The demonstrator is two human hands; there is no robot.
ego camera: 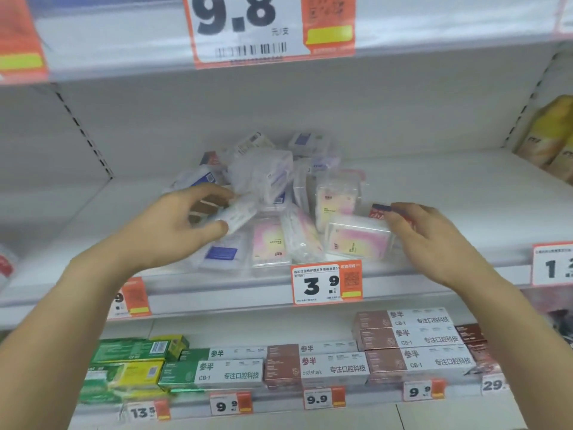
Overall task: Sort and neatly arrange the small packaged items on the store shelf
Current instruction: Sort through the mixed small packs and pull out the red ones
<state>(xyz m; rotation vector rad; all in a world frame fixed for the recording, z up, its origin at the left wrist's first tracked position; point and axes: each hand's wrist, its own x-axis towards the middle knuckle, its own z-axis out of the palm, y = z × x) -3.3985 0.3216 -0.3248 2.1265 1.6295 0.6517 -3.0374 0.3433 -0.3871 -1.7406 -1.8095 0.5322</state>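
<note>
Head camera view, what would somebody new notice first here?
Probably the jumbled pile of clear packets at the middle of the white shelf, with the left hand pinching one packet and the right hand on a pink packet. Next, the big 9.8 price tag overhead and tidy toothpaste boxes below.

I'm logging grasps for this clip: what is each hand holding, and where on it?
Left hand: small white packet, pinched at its near end. Right hand: pink packet, gripped at its right end.
</note>
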